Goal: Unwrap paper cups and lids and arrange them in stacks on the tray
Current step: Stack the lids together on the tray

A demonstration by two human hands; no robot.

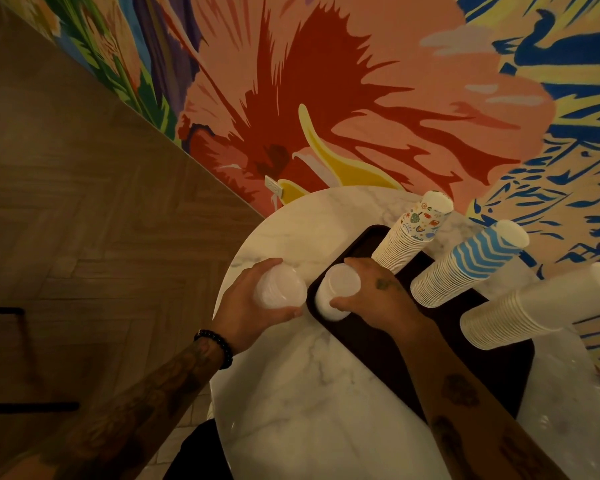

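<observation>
A big painted wall (326, 98) fills the top and right of the frame. It shows a huge pink and red flower, green leaves at upper left and blue marks at right. A small white outlet (272, 187) sits low on it. A brown wood floor (66, 220) is at left. A round white marble table (291, 410) is at the bottom. The light is dim and warm.

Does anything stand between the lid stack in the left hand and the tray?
Yes. The right hand grips a second lid stack on the tray corner nearest the left hand and its lid stack. Bare tray lies beyond.
</observation>
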